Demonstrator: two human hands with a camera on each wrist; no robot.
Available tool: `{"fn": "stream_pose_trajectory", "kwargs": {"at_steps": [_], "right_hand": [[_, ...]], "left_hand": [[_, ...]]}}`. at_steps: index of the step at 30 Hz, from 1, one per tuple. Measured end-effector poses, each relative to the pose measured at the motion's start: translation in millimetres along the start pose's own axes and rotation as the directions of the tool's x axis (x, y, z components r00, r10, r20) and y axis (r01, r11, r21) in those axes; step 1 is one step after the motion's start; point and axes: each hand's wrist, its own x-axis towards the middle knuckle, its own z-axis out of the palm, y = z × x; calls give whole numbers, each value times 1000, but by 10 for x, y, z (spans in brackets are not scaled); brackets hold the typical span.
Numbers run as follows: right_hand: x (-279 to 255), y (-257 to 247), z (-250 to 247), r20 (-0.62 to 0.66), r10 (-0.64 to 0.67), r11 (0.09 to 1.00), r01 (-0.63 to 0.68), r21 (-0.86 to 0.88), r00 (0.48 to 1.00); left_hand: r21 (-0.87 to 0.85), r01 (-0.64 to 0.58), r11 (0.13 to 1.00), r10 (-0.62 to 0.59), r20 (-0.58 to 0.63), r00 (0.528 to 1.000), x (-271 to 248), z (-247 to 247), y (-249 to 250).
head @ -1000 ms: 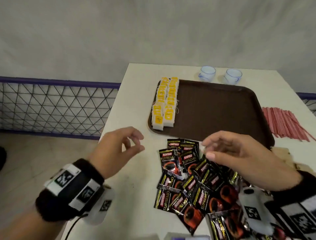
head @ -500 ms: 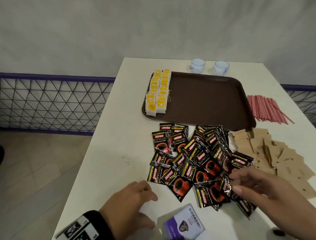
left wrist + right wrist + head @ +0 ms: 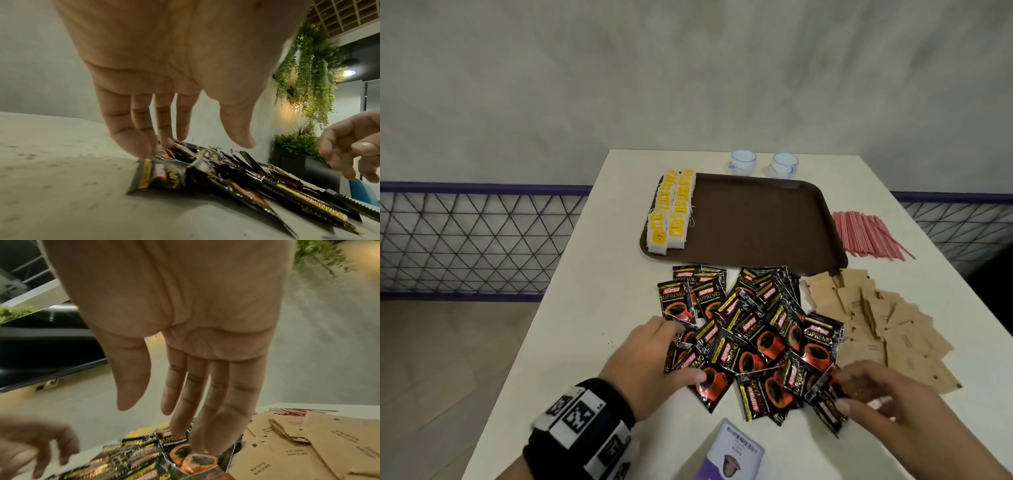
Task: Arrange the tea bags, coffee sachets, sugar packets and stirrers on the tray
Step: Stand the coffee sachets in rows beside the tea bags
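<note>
A brown tray (image 3: pixel 756 222) lies on the white table, with two rows of yellow-tagged tea bags (image 3: pixel 671 212) along its left side. A loose pile of black coffee sachets (image 3: pixel 750 332) lies in front of the tray. My left hand (image 3: pixel 671 353) touches the pile's left edge with straight fingers (image 3: pixel 144 151), the thumb held clear. My right hand (image 3: pixel 842 390) reaches onto the pile's front right corner, its straight fingers (image 3: pixel 205 426) resting on sachets. Brown sugar packets (image 3: pixel 876 322) are spread to the right of the pile. Red stirrers (image 3: pixel 866 233) lie right of the tray.
Two small white cups (image 3: pixel 763 162) stand behind the tray. A purple and white box (image 3: pixel 732 455) lies at the table's near edge between my arms. The table's left edge drops to the floor beside a wire fence (image 3: pixel 476 236).
Both hands have come down to the near side of the coffee pile. The left hand has moved right onto the pile's left edge, and the right hand now rests on its front right corner.
</note>
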Motion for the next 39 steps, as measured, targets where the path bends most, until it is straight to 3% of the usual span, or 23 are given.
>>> {"fn": "stream_pose_trajectory", "kwargs": {"at_steps": [5,9,13,18,24,27,30,33,36,39], "right_hand": [[161,-134,221,56,-156,926,166,-338,986],[302,-243,384,103,-155,885,184,-427,983],[369,-269,545,154,-128,833,191,-520,980],[432,-251,623,74,-222,802,225,-553,972],[553,-215,563,-36,-249,869,207,-449,968],[616,-172,495,-121,-217,945,177,-276,969],[640,-177,385,-225,-178,984,175,-34,958],[652,-265,248,-283,-157,961,212,177,946],[646,-431,247,-323,-161,923,259,286,933],[635,-606,378,-385,-225,897,344,278,895]], "left_hand": [[84,91,992,-97,76,992,202,162,296],[112,142,983,-152,85,985,266,225,371],[33,193,981,-195,79,978,280,250,331],[-176,206,963,-207,14,978,285,255,240],[-270,123,955,-171,-160,972,256,178,206],[-300,43,953,-104,-192,976,221,121,303],[-330,-10,944,-43,-154,987,229,63,468],[-413,-17,910,-10,-63,998,288,-4,655],[-654,2,757,61,74,995,332,11,868],[-753,-51,656,192,102,976,344,60,1005]]}}
